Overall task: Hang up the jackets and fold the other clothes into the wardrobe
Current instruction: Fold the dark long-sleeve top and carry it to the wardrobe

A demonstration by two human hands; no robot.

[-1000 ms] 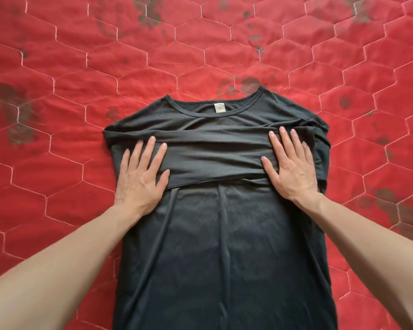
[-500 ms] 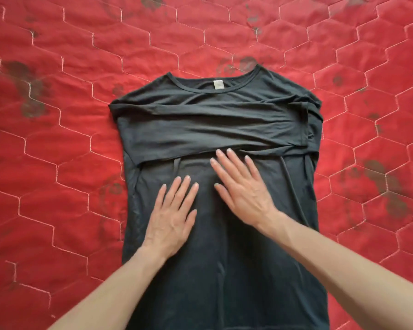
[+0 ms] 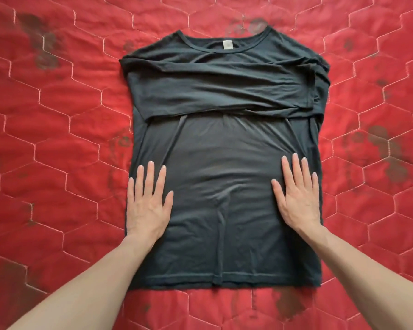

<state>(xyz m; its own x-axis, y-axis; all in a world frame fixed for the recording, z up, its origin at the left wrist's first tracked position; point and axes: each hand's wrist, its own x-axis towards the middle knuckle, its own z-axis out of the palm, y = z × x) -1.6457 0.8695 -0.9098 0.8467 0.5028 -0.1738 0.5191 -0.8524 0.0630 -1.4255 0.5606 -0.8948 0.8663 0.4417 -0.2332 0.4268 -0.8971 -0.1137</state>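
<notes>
The left hand (image 3: 148, 206) is laid flat, fingers straight, on the left edge of the dark T-shirt (image 3: 224, 210), which is spread on the red quilt (image 3: 45, 115) with sleeves folded across the chest. The right hand (image 3: 298, 198) is pressed flat, grasping nothing, near its right edge.

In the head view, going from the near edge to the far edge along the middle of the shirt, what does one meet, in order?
Quilt → shirt hem → flat shirt body → sleeves folded across the chest → neck label → collar → quilt again.
</notes>
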